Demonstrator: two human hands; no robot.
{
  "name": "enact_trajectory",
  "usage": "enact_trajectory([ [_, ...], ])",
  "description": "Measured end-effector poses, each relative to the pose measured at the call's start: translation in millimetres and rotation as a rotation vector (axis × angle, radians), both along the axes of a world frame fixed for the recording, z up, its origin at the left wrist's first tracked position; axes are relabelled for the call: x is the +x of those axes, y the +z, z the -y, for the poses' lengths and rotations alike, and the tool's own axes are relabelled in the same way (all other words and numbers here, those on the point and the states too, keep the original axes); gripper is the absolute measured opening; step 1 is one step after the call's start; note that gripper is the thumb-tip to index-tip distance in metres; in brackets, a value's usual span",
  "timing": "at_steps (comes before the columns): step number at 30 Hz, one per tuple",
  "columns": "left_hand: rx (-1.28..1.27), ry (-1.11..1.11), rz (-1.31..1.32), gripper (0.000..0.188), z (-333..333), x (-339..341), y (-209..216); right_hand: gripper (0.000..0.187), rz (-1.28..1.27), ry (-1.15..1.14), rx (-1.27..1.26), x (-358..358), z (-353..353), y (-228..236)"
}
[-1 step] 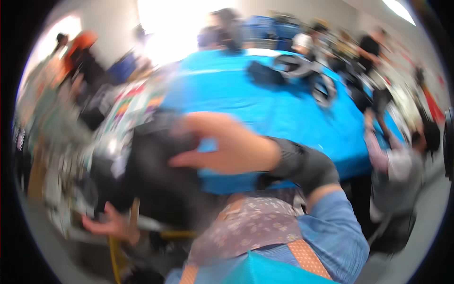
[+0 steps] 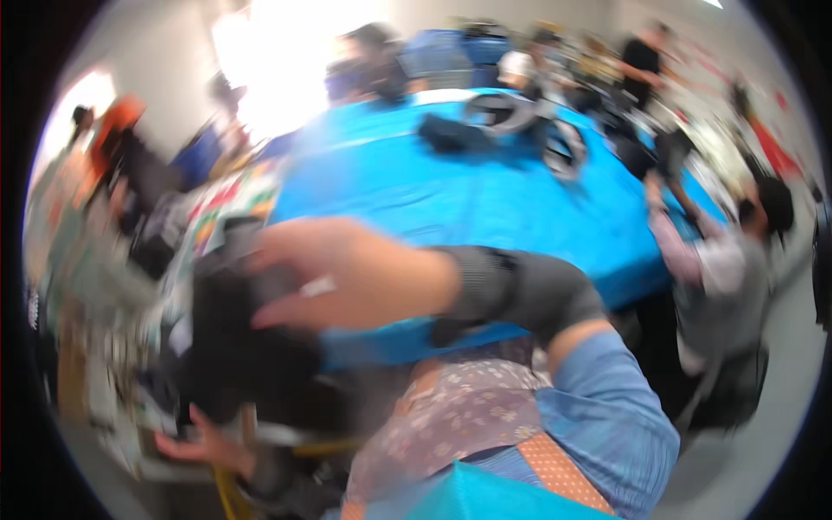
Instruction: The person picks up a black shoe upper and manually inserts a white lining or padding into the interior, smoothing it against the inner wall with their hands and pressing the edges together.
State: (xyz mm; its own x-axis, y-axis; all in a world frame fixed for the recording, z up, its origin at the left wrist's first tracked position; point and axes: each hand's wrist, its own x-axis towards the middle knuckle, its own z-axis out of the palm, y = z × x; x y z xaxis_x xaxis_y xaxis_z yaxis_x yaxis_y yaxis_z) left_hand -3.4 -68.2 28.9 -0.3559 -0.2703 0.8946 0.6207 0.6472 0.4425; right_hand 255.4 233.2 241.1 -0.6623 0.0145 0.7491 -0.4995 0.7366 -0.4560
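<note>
Left hand [image 2: 206, 447] is empty, fingers spread, just short of the black bundle [image 2: 247, 334], which lies left of the nearer right hand [image 2: 325, 273] gripping it, by the bench's [image 2: 390, 204] near-left corner, long axis too blurred to call.

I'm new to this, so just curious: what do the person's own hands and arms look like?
The right hand wears no glove; behind it comes a dark grey cover with a ribbed end, then a blue sleeve. The left hand is gloveless too, its dark cuff too blurred for detail.
</note>
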Motion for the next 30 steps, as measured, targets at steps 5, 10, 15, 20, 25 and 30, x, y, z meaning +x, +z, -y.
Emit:
enact_trajectory([
  [5, 0.029, -0.162, 0.076, 0.088, -16.1, -41.3, -22.1, 0.043, -0.265, 0.040, 0.214, -102.9, 13.1, 27.3],
  [10, 0.008, -0.200, 0.250, 0.088, -43.2, -16.1, -27.9, 0.050, -0.164, 0.003, 0.334, -206.4, 54.4, 24.9],
  [15, -0.014, -0.126, 0.277, 0.089, -59.6, 6.4, -15.4, 0.049, -0.018, 0.101, 0.566, -247.7, 107.3, 5.4],
  [20, 0.152, -0.247, 0.446, 0.088, -53.7, -5.8, -33.3, 0.031, -0.055, 0.121, 0.689, -247.6, 147.8, -34.9],
  [25, 0.244, -0.519, 0.402, 0.091, -46.7, -15.8, -54.1, 0.016, -0.207, -0.040, 0.683, -188.0, 149.1, -42.7],
  [30, 0.220, -0.492, 0.344, 0.092, -48.4, -16.3, -51.4, 0.014, -0.243, -0.019, 0.677, -163.9, 149.2, -51.5],
])
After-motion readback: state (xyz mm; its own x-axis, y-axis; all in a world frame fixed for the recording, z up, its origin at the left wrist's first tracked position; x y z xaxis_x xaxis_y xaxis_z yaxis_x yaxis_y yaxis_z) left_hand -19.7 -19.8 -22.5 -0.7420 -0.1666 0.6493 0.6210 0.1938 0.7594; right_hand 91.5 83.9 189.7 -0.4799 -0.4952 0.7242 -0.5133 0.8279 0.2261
